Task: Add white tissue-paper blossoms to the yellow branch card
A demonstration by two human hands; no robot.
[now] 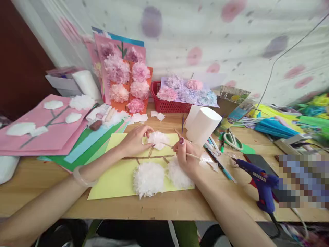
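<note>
My left hand (135,140) pinches a small white tissue-paper flower (158,139) that rests on a yellow sheet of paper (115,175). My right hand (186,156) grips a thin wooden stick (194,156) whose tip points left into that flower. Two larger fluffy white tissue flowers (149,178) lie on the yellow sheet just below my hands, beside a thin brown twig-like stem (147,157) stuck across the paper.
A blue glue gun (259,181) stands at the right front. A white paper roll (204,125), scissors (232,140) and pens lie behind my right hand. A red basket (167,104) and pink flower cards (125,75) stand at the back; pink and green sheets (51,132) lie left.
</note>
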